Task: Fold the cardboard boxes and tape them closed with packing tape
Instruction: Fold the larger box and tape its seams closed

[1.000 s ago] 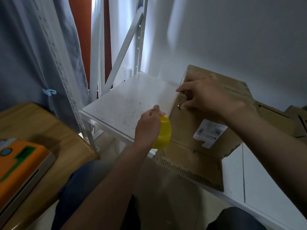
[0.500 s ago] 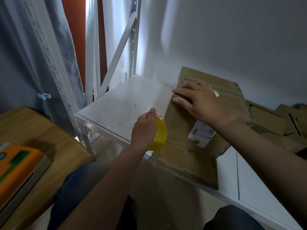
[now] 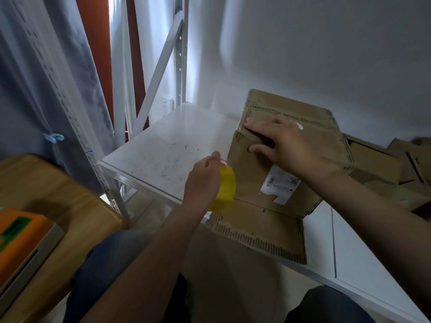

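Observation:
A brown cardboard box (image 3: 256, 183) with a white shipping label stands on the white shelf (image 3: 163, 155), one flap hanging over the shelf's front edge. My right hand (image 3: 277, 143) lies flat on the box's top at its left corner, fingers straight, pressing the flaps down. My left hand (image 3: 203, 180) grips a yellow roll of packing tape (image 3: 225, 188), held upright just left of the box's front face. Whether a strip of tape runs from the roll to the box I cannot tell.
Several flattened cardboard pieces (image 3: 396, 169) lie at the right behind the box. A wooden table (image 3: 46, 206) with an orange device (image 3: 21, 231) stands at the left. White rack posts (image 3: 179, 54) and a grey curtain (image 3: 35, 89) rise behind. My knees are below the shelf.
My right hand has slid from the box's left edge onto its top, fingers now flat across the flaps. The left hand with the tape roll has stayed beside the box.

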Motion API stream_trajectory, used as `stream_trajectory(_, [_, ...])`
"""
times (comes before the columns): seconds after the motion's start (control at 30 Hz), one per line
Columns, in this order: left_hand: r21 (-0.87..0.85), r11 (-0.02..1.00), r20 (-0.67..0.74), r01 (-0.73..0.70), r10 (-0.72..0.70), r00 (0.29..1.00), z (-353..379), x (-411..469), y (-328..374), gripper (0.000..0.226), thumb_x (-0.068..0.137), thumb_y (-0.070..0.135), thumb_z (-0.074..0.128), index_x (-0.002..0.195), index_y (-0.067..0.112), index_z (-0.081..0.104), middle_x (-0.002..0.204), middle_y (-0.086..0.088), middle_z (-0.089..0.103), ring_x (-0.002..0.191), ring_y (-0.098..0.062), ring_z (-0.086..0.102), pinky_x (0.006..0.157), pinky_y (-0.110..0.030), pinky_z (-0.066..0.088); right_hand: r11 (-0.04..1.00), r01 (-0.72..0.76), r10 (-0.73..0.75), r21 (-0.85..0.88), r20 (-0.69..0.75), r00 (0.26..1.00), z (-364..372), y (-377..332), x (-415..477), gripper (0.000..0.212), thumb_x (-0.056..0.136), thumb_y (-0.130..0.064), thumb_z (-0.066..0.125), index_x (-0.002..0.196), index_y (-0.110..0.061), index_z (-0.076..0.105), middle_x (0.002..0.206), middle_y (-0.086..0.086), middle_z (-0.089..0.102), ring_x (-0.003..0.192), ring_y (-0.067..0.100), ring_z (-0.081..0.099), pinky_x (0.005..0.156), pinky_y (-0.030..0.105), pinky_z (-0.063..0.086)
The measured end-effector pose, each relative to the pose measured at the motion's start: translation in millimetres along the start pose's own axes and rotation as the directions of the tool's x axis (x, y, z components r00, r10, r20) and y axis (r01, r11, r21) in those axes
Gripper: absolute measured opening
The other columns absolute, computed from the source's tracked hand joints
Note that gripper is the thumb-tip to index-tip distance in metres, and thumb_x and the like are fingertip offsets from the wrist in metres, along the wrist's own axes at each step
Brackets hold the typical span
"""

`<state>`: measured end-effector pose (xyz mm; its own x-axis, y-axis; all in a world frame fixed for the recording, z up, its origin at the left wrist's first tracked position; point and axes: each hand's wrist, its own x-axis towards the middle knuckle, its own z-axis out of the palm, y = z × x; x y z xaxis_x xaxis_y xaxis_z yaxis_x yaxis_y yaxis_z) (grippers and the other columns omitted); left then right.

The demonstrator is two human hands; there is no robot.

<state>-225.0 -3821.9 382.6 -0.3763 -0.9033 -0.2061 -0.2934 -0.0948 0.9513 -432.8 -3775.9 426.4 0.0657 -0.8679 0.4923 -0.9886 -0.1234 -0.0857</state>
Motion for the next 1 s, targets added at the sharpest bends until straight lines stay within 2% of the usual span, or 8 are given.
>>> stream_trajectory(0.07, [-0.001,1.0,0.004,-0.002,0.002,1.0,2.1,-2.2,0.2,0.034,0.108,0.051,0.032,0.113,0.03,0.059,0.106,0.002,0.052,0.102,-0.024,0.054,0.103,-0.05,0.047,0.999,-0.004,0.004,0.05,-0.002,1.0,-3.0,0.7,0.3,0.048,0.096,-0.019,0.067,0.142,-0.023,0.058,0.131,-0.001,0.067,0.106,0.022,0.054,0.092,0.032,0.041])
stream_trajectory(0.17, [0.009,1.0,0.011,0.009,-0.009,1.0,3.1,-2.7,-1.3,0.03,0.108,0.051,0.032,0.111,0.033,0.056,0.108,0.004,0.052,0.104,-0.023,0.053,0.104,-0.05,0.046,0.997,-0.011,0.009,0.072,0.017,1.0,-5.8,2.9,-2.5,0.054,0.103,-0.015,0.052,0.154,-0.031,0.041,0.133,0.0,0.064,0.113,0.017,0.05,0.099,0.037,0.044])
stream_trajectory(0.23, [0.026,1.0,0.004,0.001,-0.001,1.0,3.3,-1.9,-2.5,0.032,0.108,0.051,0.032,0.113,0.031,0.057,0.112,0.004,0.051,0.103,-0.021,0.052,0.103,-0.048,0.046,0.996,0.068,-0.067,-0.055,0.028,0.997,-1.5,2.8,-5.1,0.058,0.103,-0.015,0.049,0.153,-0.039,0.036,0.138,-0.002,0.06,0.107,0.019,0.045,0.093,0.042,0.044])
stream_trajectory(0.33, [0.057,0.998,-0.005,-0.036,0.036,0.999,5.3,-2.7,-3.3,0.032,0.109,0.048,0.032,0.108,0.033,0.06,0.104,0.01,0.051,0.097,-0.015,0.05,0.095,-0.04,0.045,0.943,0.195,-0.166,-0.269,0.128,0.978,0.2,0.9,-3.9,0.051,0.097,-0.027,0.044,0.147,-0.04,0.046,0.148,0.004,0.05,0.106,0.033,0.046,0.084,0.051,0.045])
stream_trajectory(0.47, [0.099,0.99,0.0,-0.099,0.099,0.995,11.1,-6.8,-2.3,0.025,0.109,0.046,0.033,0.09,0.04,0.048,0.089,0.018,0.046,0.08,-0.004,0.046,0.086,-0.033,0.036,0.881,0.221,-0.153,-0.419,0.191,0.97,-9.0,-11.3,-7.5,0.057,0.096,-0.037,0.038,0.153,-0.037,0.038,0.153,0.005,0.044,0.109,0.034,0.046,0.081,0.049,0.043])
stream_trajectory(0.63, [0.059,0.991,0.01,-0.121,0.12,0.993,8.9,-6.1,-2.9,0.031,0.109,0.042,0.038,0.081,0.04,0.053,0.088,0.022,0.046,0.081,-0.004,0.046,0.083,-0.034,0.04,0.798,0.187,-0.099,-0.573,0.182,0.978,-3.0,-17.7,-13.4,0.065,0.098,-0.04,0.04,0.16,-0.034,0.021,0.158,0.002,0.038,0.11,0.031,0.049,0.082,0.044,0.036])
stream_trajectory(0.87, [0.011,0.985,0.003,-0.173,0.173,0.985,8.7,-5.7,-2.7,0.02,0.105,0.044,0.049,0.087,0.039,0.057,0.09,0.022,0.052,0.085,-0.004,0.05,0.082,-0.035,0.045,0.913,0.021,-0.013,-0.407,0.022,1.0,1.6,-20.6,-7.5,0.057,0.09,-0.035,0.055,0.147,-0.03,0.051,0.146,-0.01,0.054,0.103,0.028,0.051,0.082,0.044,0.041])
stream_trajectory(1.0, [0.02,0.95,-0.065,-0.311,0.312,0.948,5.2,-8.6,2.4,0.009,0.099,0.04,0.061,0.09,0.038,0.062,0.086,0.026,0.055,0.082,0.0,0.052,0.07,-0.026,0.043,0.988,-0.082,0.081,-0.13,-0.016,0.997,-14.8,-23.9,-8.5,0.046,0.095,-0.036,0.053,0.139,-0.027,0.061,0.144,-0.011,0.057,0.106,0.02,0.044,0.088,0.044,0.04])
